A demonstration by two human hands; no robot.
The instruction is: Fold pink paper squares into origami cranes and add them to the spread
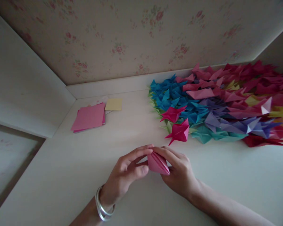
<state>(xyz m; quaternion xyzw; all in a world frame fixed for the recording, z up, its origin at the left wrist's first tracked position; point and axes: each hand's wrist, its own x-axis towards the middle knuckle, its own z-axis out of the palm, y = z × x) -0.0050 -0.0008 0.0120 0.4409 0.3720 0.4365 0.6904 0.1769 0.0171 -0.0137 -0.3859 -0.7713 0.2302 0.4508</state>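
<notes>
A partly folded pink paper piece [157,164] is pinched between both hands just above the white tabletop [73,169]. My left hand [126,174], with silver bangles on the wrist, grips its left side with thumb and fingertips. My right hand [179,172] holds its right side, fingers curled over the top edge. Both hands meet at the paper's upper point. Two folded magenta paper cranes [179,131] lie just beyond the hands.
A large heap of folded paper cranes [221,103] in blue, pink, purple, teal and red covers the right back of the table. A stack of flat pink sheets [89,117] and a yellow sheet [113,104] lie at the back left. A floral wall stands behind.
</notes>
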